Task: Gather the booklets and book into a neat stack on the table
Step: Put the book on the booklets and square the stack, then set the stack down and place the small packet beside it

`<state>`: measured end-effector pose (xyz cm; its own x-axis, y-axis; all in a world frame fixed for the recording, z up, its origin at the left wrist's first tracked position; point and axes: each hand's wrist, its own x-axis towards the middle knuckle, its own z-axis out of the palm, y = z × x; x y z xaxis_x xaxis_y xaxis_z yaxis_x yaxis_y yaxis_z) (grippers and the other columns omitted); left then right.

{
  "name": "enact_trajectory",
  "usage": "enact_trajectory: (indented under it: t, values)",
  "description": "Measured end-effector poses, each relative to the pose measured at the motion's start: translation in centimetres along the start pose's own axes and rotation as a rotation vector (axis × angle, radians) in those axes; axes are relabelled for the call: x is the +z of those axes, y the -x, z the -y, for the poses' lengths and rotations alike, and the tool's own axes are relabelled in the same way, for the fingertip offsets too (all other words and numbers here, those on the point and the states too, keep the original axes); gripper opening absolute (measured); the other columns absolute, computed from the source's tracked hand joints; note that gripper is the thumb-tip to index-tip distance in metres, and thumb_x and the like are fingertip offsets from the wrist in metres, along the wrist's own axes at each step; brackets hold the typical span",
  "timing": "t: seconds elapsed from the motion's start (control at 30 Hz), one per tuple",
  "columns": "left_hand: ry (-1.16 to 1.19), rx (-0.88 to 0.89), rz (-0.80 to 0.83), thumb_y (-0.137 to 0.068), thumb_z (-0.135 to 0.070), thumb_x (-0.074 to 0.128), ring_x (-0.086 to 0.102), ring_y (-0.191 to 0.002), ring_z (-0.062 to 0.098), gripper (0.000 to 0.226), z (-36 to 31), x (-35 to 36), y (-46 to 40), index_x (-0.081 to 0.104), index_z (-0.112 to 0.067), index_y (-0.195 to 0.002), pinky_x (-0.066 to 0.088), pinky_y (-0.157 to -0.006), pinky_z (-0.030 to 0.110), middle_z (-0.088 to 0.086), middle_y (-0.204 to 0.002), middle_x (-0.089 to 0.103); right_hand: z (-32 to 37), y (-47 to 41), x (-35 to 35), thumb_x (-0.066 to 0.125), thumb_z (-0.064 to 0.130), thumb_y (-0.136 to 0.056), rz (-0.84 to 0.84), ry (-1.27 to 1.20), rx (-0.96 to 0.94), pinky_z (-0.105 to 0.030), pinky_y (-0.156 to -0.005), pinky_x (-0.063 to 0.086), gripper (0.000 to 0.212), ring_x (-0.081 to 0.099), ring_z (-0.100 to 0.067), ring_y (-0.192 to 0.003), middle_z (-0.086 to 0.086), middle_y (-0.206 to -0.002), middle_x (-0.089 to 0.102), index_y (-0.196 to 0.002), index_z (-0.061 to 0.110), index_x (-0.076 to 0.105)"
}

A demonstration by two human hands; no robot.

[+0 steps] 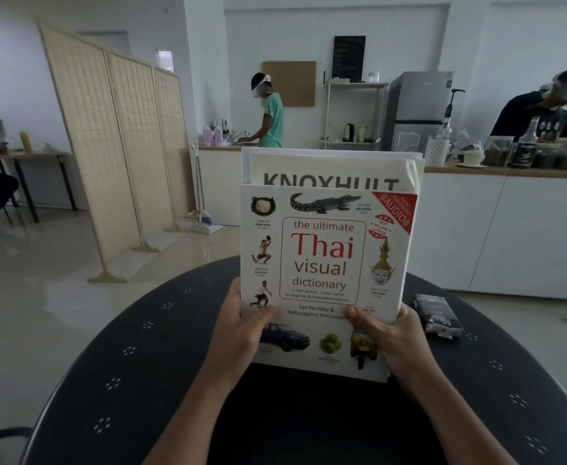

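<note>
While the left hand [241, 333] clasps the lower left edge of the Thai visual dictionary [325, 263], its thumb lies flat across the cover and its fingers are wrapped out of sight behind. The right hand [389, 340] grips the lower right corner the same way, thumb pressed on the front near the authors' names, fingers curled around the back. Both hands are closed on the bundle, holding it upright above the table, cover facing the camera.

Behind the dictionary, and standing taller than it, are the booklets [332, 166]: white sheets whose front one shows the large dark letters KNOXHULT above the book's top edge. How many booklets there are cannot be told.

Beneath the hands spreads a round dark table [134, 380] with small clusters of white dots. To the right on it, well apart from the bundle, lies a small dark packet [438, 313]. Beyond stand a folding wicker screen [114, 139], a white counter [496, 223] and a silver refrigerator [416, 109].
</note>
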<state>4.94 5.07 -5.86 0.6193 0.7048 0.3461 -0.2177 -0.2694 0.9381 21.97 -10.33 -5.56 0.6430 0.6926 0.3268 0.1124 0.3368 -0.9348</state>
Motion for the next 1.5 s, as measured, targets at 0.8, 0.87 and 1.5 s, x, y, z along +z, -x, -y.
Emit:
enact_trajectory:
  t: [0.8, 0.87, 1.5]
  values:
    - [-0.952, -0.353, -0.057, -0.09, -0.046, 0.063, 0.065, -0.073, 0.008, 0.036, 1.1, 0.4, -1.2, 0.075, -0.013, -0.1, 0.047, -0.056, 0.023, -0.005, -0.093, 0.072, -1.1, -0.4, -0.4, 0.06, 0.024, -0.094, -0.172, 0.745, 0.418, -0.02, -0.047, 0.044, 0.009, 0.071, -0.011, -0.068, 0.007, -0.082, 0.074, -0.094, 0.02, 0.068]
    - [-1.084, -0.314, -0.081, -0.087, -0.055, 0.06, 0.066, -0.087, 0.017, 0.049, 1.9, 0.3, -1.2, 0.076, -0.013, -0.106, 0.054, -0.071, 0.031, 0.001, -0.104, 0.071, -1.2, -0.3, -0.1, 0.059, 0.027, -0.092, -0.18, 0.773, 0.422, -0.026, -0.056, 0.052, 0.011, 0.072, -0.015, -0.078, 0.005, -0.088, 0.074, -0.094, 0.021, 0.068]
    - [-1.014, -0.406, -0.308, -0.084, -0.044, 0.07, 0.065, -0.081, 0.025, 0.039, 2.1, -7.1, -1.4, 0.069, -0.005, -0.086, 0.031, -0.049, 0.028, 0.011, -0.089, 0.072, -3.3, -0.8, 9.5, 0.053, 0.032, -0.099, -0.123, 0.998, 0.286, -0.029, -0.084, 0.035, 0.043, 0.029, -0.015, -0.1, -0.013, -0.131, 0.045, -0.129, 0.001, 0.055]
